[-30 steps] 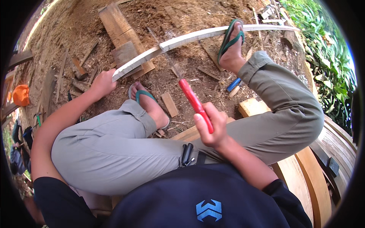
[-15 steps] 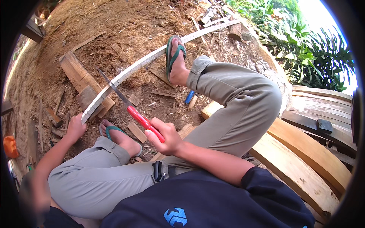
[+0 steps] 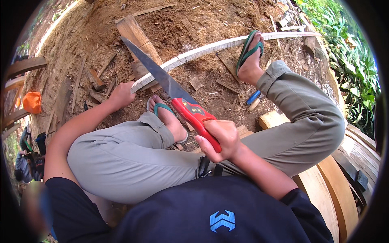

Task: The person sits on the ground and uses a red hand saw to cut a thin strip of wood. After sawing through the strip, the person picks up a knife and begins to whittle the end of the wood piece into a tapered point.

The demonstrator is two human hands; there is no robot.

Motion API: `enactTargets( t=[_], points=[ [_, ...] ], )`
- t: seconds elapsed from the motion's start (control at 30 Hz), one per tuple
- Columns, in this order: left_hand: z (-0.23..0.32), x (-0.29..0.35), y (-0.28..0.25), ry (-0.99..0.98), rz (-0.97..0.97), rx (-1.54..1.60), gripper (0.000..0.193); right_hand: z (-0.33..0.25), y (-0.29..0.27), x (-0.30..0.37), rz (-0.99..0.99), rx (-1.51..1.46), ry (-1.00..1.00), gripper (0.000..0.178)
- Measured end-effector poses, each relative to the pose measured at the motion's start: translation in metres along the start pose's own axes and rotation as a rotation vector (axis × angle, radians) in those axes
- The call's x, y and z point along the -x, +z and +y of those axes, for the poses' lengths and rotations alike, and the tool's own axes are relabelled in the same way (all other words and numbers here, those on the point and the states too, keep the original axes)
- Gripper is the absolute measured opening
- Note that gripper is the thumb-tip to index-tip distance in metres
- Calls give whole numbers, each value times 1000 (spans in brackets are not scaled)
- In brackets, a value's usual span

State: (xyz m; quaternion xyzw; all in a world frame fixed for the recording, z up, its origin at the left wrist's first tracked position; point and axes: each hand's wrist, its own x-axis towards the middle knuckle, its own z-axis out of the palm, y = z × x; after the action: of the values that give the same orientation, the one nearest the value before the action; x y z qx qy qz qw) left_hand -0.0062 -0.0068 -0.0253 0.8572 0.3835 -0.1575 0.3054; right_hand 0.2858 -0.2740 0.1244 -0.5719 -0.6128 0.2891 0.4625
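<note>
Closest in, the right hand (image 3: 221, 139) is clenched around the glossy red handle of a long knife (image 3: 170, 87), whose dull, dark grey blade tapers to a point and angles up and to the left, above the ground. Beneath it lie smooth grey-green trouser legs, and a foot in a green-strapped sandal (image 3: 164, 111) rests just beside the handle. Further out, the left hand (image 3: 121, 95) grips the near, cut end of a long pale wooden strip (image 3: 210, 48); the fingers are wrapped under it, so only the knuckles show. The strip is thin, curved like a bow and rough along its whitish edge, and it stretches away to the right, where the other sandalled foot (image 3: 249, 56) presses down on it. Behind the strip a flat reddish plank (image 3: 135, 34) lies on crumbly brown earth strewn with chips and offcuts. Curved, smooth wooden boards (image 3: 328, 190) are stacked at the right.
</note>
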Motion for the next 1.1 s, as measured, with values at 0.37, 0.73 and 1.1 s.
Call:
enactTargets(
  t=[0.37, 0.73, 1.1],
  points=[
    [4, 0, -2, -33, -7, -21, 23, -28, -69, 27, 157, -205, 602, 13],
    [14, -1, -7, -60, -4, -43, 26, -48, -85, 55, 133, -148, 609, 15],
    [6, -1, -5, -37, -7, -35, 23, -70, -99, 60, 100, -120, 685, 22]
  ],
)
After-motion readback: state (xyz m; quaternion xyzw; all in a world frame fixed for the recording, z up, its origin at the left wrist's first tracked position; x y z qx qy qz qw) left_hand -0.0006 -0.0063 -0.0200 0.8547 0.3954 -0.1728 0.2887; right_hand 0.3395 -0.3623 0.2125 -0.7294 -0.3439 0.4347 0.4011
